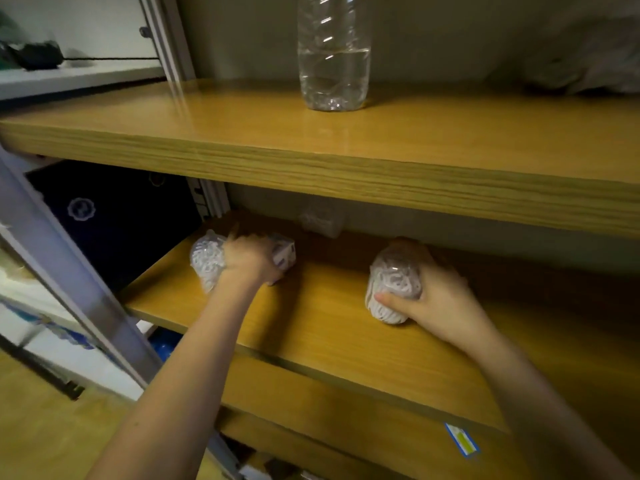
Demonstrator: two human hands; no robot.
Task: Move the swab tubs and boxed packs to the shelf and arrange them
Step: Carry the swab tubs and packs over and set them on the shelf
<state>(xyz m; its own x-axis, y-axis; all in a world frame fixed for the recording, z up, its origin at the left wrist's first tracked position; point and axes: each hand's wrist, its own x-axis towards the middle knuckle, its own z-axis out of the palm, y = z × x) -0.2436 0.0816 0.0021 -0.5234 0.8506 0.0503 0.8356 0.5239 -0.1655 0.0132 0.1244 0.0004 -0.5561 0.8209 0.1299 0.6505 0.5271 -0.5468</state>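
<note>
**Right grip.** The right hand [440, 303] is closed round the right swab tub [394, 284]. The thumb lies across the near face and the fingers wrap behind, out of view. This tub rests on the lower shelf [329, 327], below the water bottle [334, 53] and slightly to its right. Whether it stands upright or is tipped cannot be told.

**Left grip.** The left hand [249, 259] is curled, knuckles up, over the boxed pack [286, 256], below and left of the water bottle. The left swab tub [204, 263] touches the thumb side of this hand, farther left of the bottle. The fingertips are hidden, so it cannot be told whether this grip holds the tub as well.

**Handling (judgement).**
- The tubs are clear plastic packed with white swabs. Expect them to be light, smooth and somewhat slippery, with a wall that may flex.
- Take hold round the barrel, not by the lid.
- The boxed pack is probably light card, stiff at the edges and crushable on its faces. Pinch it across two opposite sides.

**Pose.** Both forearms reach forward into the gap under the upper shelf [346, 161], which carries the water bottle. The left arm angles in from the bottle's left and the right arm from its right. Headroom looks limited, so keep the knuckles low.
</note>
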